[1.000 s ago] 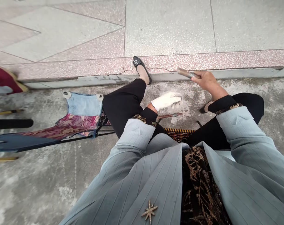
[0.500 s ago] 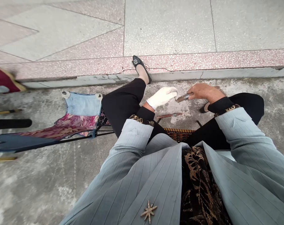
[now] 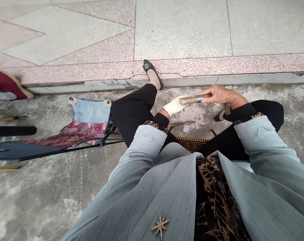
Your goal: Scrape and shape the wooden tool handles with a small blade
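Observation:
My right hand [image 3: 218,94] is bare and closed around a brownish stick-like tool with a band of metal wire wound round it [image 3: 189,100]. A brownish end also shows past my right wrist; whether it is part of the same tool I cannot tell. My left hand [image 3: 174,106] wears a white glove and is at the tool's left end, behind and below it. The tool covers most of its fingers, so its grip does not show. On the concrete below lies a thin reddish-brown stick [image 3: 183,124] with a similar wound band.
Between my legs is a woven wicker seat or basket [image 3: 193,144]. To my left stands a folding chair of patched denim and flowered cloth [image 3: 89,124]. A raised tiled step [image 3: 182,72] runs ahead, with my left shoe [image 3: 152,72] against it. Another person's red shoe [image 3: 11,85] shows far left.
The tool has swung level and moved left, across my gloved hand. My left hand has shifted slightly right and down, and its fingers have gone behind the tool.

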### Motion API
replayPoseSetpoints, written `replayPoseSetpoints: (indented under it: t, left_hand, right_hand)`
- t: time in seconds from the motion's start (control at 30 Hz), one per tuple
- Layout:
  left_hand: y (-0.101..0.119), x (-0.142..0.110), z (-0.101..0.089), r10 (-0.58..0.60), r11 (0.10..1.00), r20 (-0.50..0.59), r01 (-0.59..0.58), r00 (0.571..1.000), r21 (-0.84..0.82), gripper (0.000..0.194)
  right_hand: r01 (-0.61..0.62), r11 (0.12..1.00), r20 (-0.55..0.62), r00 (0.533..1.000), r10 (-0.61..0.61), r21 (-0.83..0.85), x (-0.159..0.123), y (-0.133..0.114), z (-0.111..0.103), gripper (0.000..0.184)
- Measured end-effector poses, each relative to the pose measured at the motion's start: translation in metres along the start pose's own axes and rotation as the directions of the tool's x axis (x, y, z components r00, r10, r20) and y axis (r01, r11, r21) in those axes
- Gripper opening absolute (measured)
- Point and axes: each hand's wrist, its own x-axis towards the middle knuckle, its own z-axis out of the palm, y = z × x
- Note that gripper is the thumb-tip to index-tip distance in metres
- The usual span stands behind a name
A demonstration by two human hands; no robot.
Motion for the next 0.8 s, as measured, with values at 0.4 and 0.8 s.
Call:
replayPoseSetpoints:
  t: [0.4, 0.8]
  left_hand:
    - [0.019, -0.01, 0.006, 0.061, 0.96, 0.128, -0.094, 0.99, 0.263, 0.03]
    - [0.022, -0.012, -0.016, 0.124, 0.928, 0.012, -0.12, 0.992, 0.353, 0.032]
  right_hand:
    - [-0.414, 0.81, -0.309, 0.902, 0.302, -0.415, 0.021, 0.029, 0.001, 0.053]
    - [-0.129, 0.957, 0.313, 0.926, 0.21, -0.26, 0.023, 0.03, 0.01, 0.044]
